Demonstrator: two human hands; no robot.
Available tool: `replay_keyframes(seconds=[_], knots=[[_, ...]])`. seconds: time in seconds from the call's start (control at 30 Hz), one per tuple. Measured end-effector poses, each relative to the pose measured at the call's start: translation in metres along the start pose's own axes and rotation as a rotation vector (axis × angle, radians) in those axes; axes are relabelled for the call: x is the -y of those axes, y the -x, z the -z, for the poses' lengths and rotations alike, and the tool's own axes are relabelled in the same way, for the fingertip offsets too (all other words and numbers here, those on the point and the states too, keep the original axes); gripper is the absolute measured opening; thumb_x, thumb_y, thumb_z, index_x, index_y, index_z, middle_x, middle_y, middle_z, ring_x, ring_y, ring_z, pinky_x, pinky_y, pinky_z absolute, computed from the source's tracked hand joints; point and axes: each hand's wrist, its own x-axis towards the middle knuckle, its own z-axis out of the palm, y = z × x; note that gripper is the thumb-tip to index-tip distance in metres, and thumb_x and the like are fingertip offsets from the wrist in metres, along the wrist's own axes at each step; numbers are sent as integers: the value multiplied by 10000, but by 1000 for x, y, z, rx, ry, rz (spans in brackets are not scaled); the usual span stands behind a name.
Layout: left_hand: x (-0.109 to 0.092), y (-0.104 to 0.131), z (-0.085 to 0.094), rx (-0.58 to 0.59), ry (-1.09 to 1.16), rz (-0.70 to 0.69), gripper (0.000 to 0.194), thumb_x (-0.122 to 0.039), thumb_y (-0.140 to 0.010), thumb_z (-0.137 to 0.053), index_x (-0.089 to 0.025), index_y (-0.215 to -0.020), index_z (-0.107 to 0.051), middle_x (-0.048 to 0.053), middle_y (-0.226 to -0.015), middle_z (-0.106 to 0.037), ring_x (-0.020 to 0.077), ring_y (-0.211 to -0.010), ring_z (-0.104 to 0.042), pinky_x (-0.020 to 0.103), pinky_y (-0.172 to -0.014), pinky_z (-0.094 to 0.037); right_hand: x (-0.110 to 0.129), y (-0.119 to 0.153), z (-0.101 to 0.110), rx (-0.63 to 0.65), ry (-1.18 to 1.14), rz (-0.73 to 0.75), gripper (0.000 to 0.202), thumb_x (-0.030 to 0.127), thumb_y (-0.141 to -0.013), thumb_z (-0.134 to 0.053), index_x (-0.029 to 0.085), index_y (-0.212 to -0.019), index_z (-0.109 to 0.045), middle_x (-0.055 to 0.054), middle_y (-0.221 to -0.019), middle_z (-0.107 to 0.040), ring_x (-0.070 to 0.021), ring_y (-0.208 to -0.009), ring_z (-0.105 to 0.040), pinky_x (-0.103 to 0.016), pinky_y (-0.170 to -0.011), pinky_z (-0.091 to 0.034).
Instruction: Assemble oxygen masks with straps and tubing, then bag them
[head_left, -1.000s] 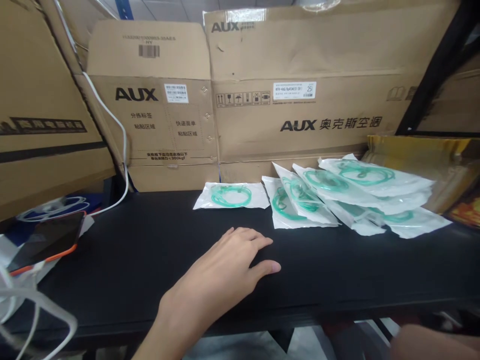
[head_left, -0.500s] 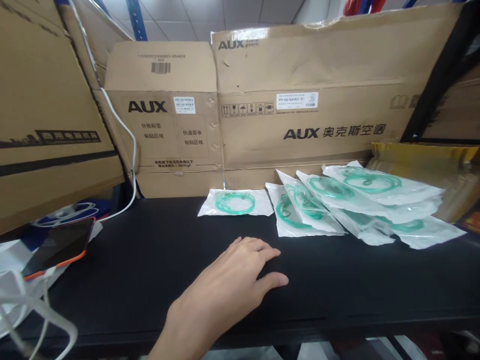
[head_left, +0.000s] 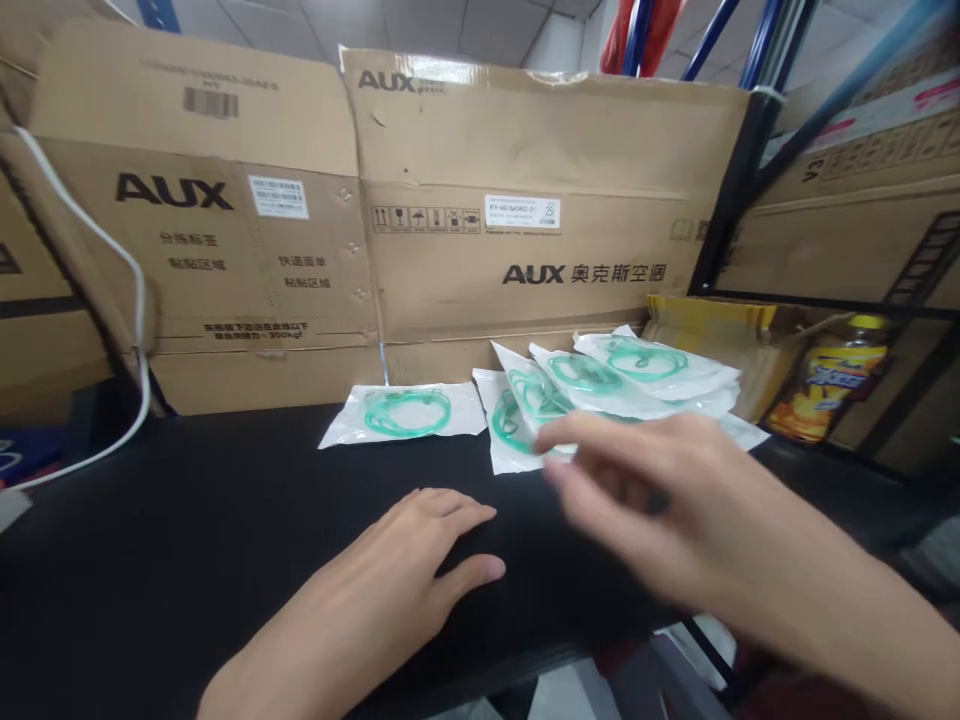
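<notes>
My left hand (head_left: 412, 560) rests palm down on the black tabletop (head_left: 135, 560), fingers stretched out and thumb apart, holding nothing. Beyond it lies one white clear-fronted packet with coiled green tubing (head_left: 409, 412). My right hand (head_left: 652, 490), somewhat blurred, is over the right part of the table, its thumb and forefinger curved with a small gap between the tips. No object shows in its fingers. Behind it, several similar packets (head_left: 645, 360) overlap in a loose pile, partly hidden by the hand. Whether the right fingertips touch the nearest packet (head_left: 506, 420) I cannot tell.
Large AUX cardboard boxes (head_left: 525, 130) stand along the back of the table. A yellow-capped drink bottle (head_left: 832, 380) is at the right, beside a carton with yellow tape (head_left: 712, 315). A white cable (head_left: 139, 300) hangs at the left. Dark shelf posts (head_left: 739, 180) rise behind.
My right hand has come into view from the right, in front of the packet pile. The view has turned to the right, bringing the bottle in. My left hand keeps its flat pose.
</notes>
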Motion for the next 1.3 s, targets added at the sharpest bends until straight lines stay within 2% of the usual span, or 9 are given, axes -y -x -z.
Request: replay_keyframes(seconds=[0.1,0.23,0.37,0.57,0.67,0.83,0.93,1.13,1.3], knots=[[-6,2,5,123,-36,54,485,-573,-982,-563,-365,-1416,-622,-16,-1483,-596,291,-1393,-522,450,-1212,-365,-56,-5,24,-49,-119,-351,355,548,-974,-541,246,-872,-696,-8,-628,-675,-171,-464,-615,-259,-398,-443],[-15,4,11,206,-22,116,520,-562,-998,-540,-335,-1464,-585,-7,-1542,-544,298,-1463,-445,473,-1265,-269,-141,11,45,-267,-27,-670,509,714,-867,-580,225,-831,-713,-75,-641,-710,-221,-459,-618,-351,-460,-480],[-17,6,11,228,8,127,499,-542,-1000,-551,-349,-1459,-586,-22,-1549,-536,286,-1466,-443,453,-1265,-271,-170,27,54,-373,45,-781,514,740,-833,-555,255,-782,-717,-70,-560,-680,-238,-406,-565,-408,-464,-437],[-15,8,11,174,23,96,460,-526,-990,-573,-373,-1421,-619,-34,-1470,-607,290,-1404,-509,426,-1176,-399,-137,21,35,-285,-29,-652,437,791,-779,-586,391,-631,-682,-85,-540,-663,-294,-414,-578,-474,-430,-466],[-14,8,12,158,24,74,446,-519,-990,-577,-375,-1409,-629,-40,-1427,-638,279,-1373,-536,397,-1146,-419,-108,6,12,-164,-57,-506,494,743,-858,-536,323,-627,-657,-71,-521,-645,-279,-420,-590,-430,-417,-471],[-12,8,9,132,11,33,445,-498,-989,-595,-338,-1402,-643,-10,-1424,-644,263,-1328,-577,355,-1138,-411,-37,-40,-48,148,307,84,399,339,-1073,-383,233,-845,-693,-27,-717,-718,-190,-596,-674,-305,-574,-510],[-9,8,9,137,-10,45,460,-516,-984,-599,-361,-1417,-629,0,-1503,-586,282,-1392,-529,381,-1174,-382,-6,-76,-95,195,417,215,232,203,-1035,-486,186,-957,-704,-68,-902,-749,-214,-755,-720,-307,-633,-531],[-1,10,14,166,-57,110,501,-537,-977,-590,-356,-1444,-607,7,-1549,-539,309,-1457,-460,470,-1232,-334,-3,-135,-171,197,646,325,307,308,-986,-663,162,-1255,-634,-95,-1252,-667,-253,-1088,-674,-455,-896,-587],[3,12,17,192,-54,173,540,-561,-964,-587,-367,-1468,-579,8,-1585,-490,334,-1488,-409,526,-1239,-312,3,-160,-177,182,730,453,272,329,-989,-661,162,-1203,-659,-80,-1218,-682,-242,-1067,-681,-468,-923,-573]])
